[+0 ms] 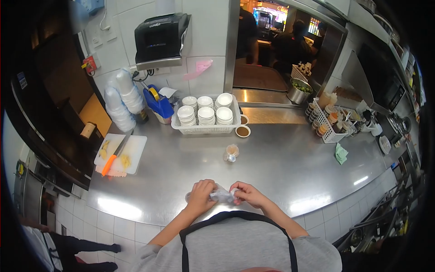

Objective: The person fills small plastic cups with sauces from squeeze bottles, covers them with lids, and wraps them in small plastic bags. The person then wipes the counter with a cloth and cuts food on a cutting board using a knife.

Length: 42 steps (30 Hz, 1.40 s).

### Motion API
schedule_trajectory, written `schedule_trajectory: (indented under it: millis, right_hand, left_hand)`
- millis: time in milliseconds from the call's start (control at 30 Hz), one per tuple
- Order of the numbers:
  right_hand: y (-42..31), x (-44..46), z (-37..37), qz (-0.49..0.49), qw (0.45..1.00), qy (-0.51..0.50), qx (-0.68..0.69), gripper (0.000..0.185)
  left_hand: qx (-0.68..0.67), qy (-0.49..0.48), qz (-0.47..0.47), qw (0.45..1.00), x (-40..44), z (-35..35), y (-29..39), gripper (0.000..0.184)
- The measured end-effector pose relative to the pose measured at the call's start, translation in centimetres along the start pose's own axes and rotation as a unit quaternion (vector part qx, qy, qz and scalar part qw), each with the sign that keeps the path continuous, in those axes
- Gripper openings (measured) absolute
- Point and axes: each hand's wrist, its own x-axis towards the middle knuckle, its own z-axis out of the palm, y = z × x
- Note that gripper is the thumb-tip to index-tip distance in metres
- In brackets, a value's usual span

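My left hand (202, 196) and my right hand (247, 194) are close together over the front edge of the steel counter. Both have their fingers closed on a clear plastic bag (220, 194), crumpled between them. Its contents I cannot make out. The edge of a small round item (188, 196) shows beside my left hand, mostly hidden. Farther in on the counter stands a small tied plastic bag (232, 153) with something light brown inside.
A white basket (206, 129) holds stacked white cups. Two brown sauce bowls (243, 131) stand beside it. At left, an orange-handled knife (115, 155) lies on a white cutting board (138, 154). A condiment basket (333, 137) and green cloth (340, 153) are right. A person (45, 247) stands lower left.
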Motion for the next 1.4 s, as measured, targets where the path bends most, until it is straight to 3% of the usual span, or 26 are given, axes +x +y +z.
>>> schedule_trajectory:
  millis: [67,133,200,300,367,433,500,533,567,700,767,967,1200,1267,1300,1367,1400]
  right_hand:
    - [0.2,-0.1,0.0,-0.034,0.999,0.02,0.006,0.016]
    - [-0.7,-0.2,0.1,-0.117,0.981,0.153,0.03,0.013]
    - [-0.4,0.0,-0.7,-0.135,0.973,0.158,0.101,0.011]
    - [-0.9,-0.2,-1.2,-0.155,0.898,0.074,0.405,0.023]
    - [-1.5,-0.8,-0.7,-0.16,0.903,0.114,0.381,0.022]
    - [-2.1,-1.8,0.8,-0.163,0.906,0.156,0.359,0.023]
    - [-1.7,-2.4,2.5,-0.093,0.989,-0.009,0.117,0.029]
    - [-1.8,-1.9,3.5,-0.086,0.991,-0.024,0.099,0.029]
    - [-0.7,-1.1,3.4,-0.112,0.989,0.0,0.093,0.024]
    - [-1.1,-1.4,3.2,-0.195,0.98,0.051,0.004,0.008]
    - [-2.7,-2.2,3.2,-0.197,0.978,0.064,-0.002,0.007]
    - [-5.6,-3.8,2.2,-0.255,0.959,0.123,0.027,0.012]
    - [-8.8,-5.8,0.3,-0.292,0.914,0.268,0.084,0.01]
    - [-9.0,-6.1,-0.1,-0.336,0.916,0.22,-0.003,0.005]
    - [-9.6,-6.2,0.2,-0.334,0.916,0.221,-0.004,0.005]
    - [-10.9,-6.2,1.9,-0.293,0.945,0.108,-0.101,0.013]
    - [-10.7,-5.9,2.6,-0.291,0.946,0.109,-0.099,0.013]
  left_hand:
    - [-0.009,-0.008,-0.006,1.0,-0.4,-0.2,-0.6,0.04]
    - [-0.093,0.043,-0.058,0.993,-0.7,0.1,-0.9,0.04]
    - [-0.142,0.044,-0.07,0.986,-0.6,0.4,-0.5,0.039]
    - [-0.194,0.061,-0.085,0.975,-0.5,0.7,0.1,0.039]
    - [-0.197,0.077,-0.083,0.974,-0.3,0.9,0.3,0.04]
    - [-0.404,0.091,-0.183,0.892,-0.6,1.1,0.9,0.041]
    - [-0.413,0.035,-0.174,0.893,-0.4,1.0,2.4,0.04]
    - [-0.42,-0.02,-0.167,0.892,-0.4,1.0,2.9,0.039]
    - [-0.499,-0.034,-0.194,0.844,-0.6,1.6,2.6,0.035]
    - [-0.48,-0.105,-0.208,0.846,-1.1,1.6,1.4,0.032]
    - [-0.545,-0.172,-0.263,0.777,-1.1,0.9,1.4,0.032]
    - [-0.568,-0.194,-0.302,0.74,-0.2,-0.7,3.6,0.045]
    - [-0.573,-0.2,-0.312,0.731,-0.6,1.3,2.2,0.053]
    - [-0.387,-0.173,-0.171,0.889,0.0,1.5,2.1,0.051]
    - [-0.389,-0.173,-0.172,0.888,0.4,1.0,2.1,0.051]
    - [-0.313,-0.006,-0.135,0.94,1.8,-0.9,2.5,0.049]
    - [-0.313,-0.008,-0.138,0.94,2.4,-1.6,3.0,0.049]
